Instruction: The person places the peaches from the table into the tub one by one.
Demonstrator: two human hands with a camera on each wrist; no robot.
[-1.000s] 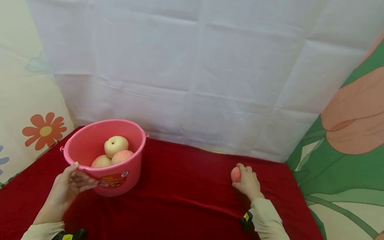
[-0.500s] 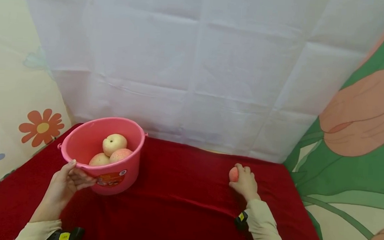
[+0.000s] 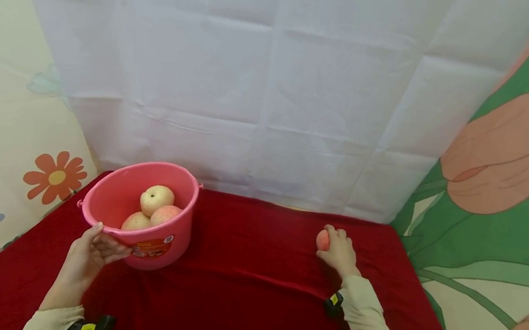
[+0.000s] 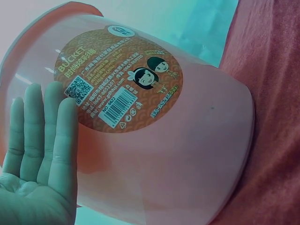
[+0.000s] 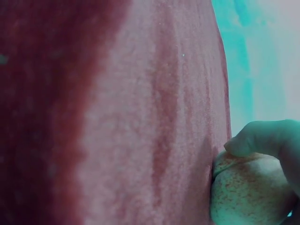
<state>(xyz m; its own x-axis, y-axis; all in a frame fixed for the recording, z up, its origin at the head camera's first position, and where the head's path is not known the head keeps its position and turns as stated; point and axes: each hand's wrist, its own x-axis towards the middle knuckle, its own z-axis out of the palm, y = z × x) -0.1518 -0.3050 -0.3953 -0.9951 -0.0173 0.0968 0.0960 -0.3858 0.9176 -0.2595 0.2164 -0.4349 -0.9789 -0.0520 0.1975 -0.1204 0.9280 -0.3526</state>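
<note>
A pink bucket (image 3: 180, 240) stands at the left of the red cloth with three peaches in it: a pale one (image 3: 158, 200) on top, a pinker one (image 3: 166, 214) and another pale one (image 3: 136, 222) below. My left hand (image 3: 87, 257) holds its near rim, the thumb at the lip and the fingers along the outer wall. In the left wrist view those fingers (image 4: 33, 136) lie straight beside the printed label (image 4: 122, 79). Far to the right, my right hand (image 3: 341, 253) grips a pinkish-red peach (image 3: 322, 240) low at the cloth. The right wrist view shows the thumb over this peach (image 5: 248, 187).
Red velvety cloth (image 3: 238, 294) covers the table, with shallow wrinkles. A white creased sheet (image 3: 260, 84) hangs along the back edge. Flower-patterned cloths rise on the left (image 3: 5, 93) and right (image 3: 483, 239). The bucket has a small side lug (image 3: 201, 186).
The head view has shifted slightly, so the bucket sits a little further left in it. Both hands keep their hold on the bucket and the peach.
</note>
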